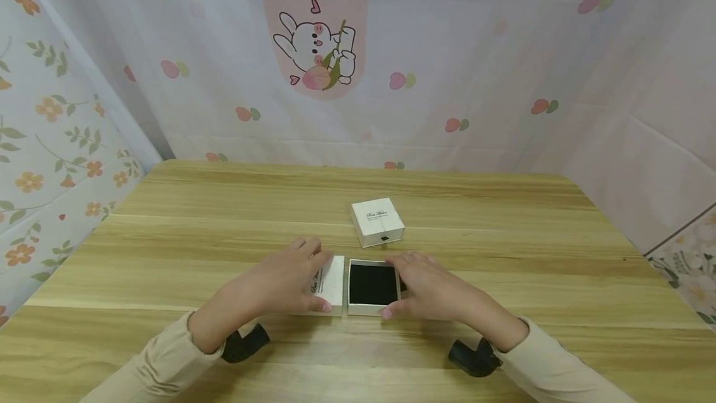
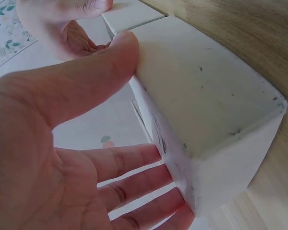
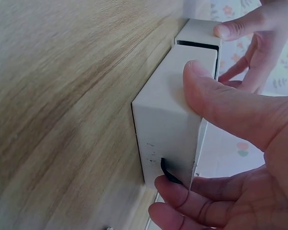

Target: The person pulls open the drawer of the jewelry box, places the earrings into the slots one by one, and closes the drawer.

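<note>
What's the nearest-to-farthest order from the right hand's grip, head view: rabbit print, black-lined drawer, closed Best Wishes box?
1. Drawer: held in the right hand.
2. Closed box: beyond the drawer.
3. Rabbit print: back curtain.

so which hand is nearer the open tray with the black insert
Right: the right hand grips the right end of the open tray; the left hand is off it, holding the printed white cover to its left.

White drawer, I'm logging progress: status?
Left hand holds white sleeve; right hand holds drawer. Drawer out beside sleeve, black lining showing. Closed box beyond, not between.
</note>
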A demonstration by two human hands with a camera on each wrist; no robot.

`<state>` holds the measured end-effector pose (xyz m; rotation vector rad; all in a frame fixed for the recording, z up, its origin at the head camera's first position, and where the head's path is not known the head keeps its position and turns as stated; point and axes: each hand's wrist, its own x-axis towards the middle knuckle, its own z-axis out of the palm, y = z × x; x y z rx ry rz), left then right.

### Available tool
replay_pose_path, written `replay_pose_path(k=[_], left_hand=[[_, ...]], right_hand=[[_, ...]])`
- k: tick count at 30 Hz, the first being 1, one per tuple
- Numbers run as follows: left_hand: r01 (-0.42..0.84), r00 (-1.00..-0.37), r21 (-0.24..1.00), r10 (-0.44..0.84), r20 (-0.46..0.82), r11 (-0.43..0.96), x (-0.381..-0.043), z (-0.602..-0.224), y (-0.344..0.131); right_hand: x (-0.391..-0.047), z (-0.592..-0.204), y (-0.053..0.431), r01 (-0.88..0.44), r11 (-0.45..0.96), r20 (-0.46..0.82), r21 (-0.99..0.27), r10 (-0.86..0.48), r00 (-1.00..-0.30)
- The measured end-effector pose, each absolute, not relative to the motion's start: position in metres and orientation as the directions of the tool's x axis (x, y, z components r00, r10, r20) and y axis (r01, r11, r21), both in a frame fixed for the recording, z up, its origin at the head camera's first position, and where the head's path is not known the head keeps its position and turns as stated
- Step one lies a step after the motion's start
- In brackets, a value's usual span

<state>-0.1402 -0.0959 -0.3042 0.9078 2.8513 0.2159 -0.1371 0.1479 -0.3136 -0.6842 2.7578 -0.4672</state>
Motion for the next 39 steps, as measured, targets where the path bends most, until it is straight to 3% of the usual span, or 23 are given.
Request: replay_pose_path(k=[25,39], left_hand=[[0.581,-0.782,0.217,0.612,-0.118,0.784,-0.142,-0.297,-0.097],[0.664,-0.723,0.214,0.688,-0.06,0.716,-0.144,-0.304,-0.08]], right_hand=[[-0.136,-0.312,0.145,-0.403,0.847,-0.173,-0.346,-0.48,-0.86],[-0.137,-0.311,0.144,-0.397,0.846,-0.181,-0.355,-0.479,-0.859]])
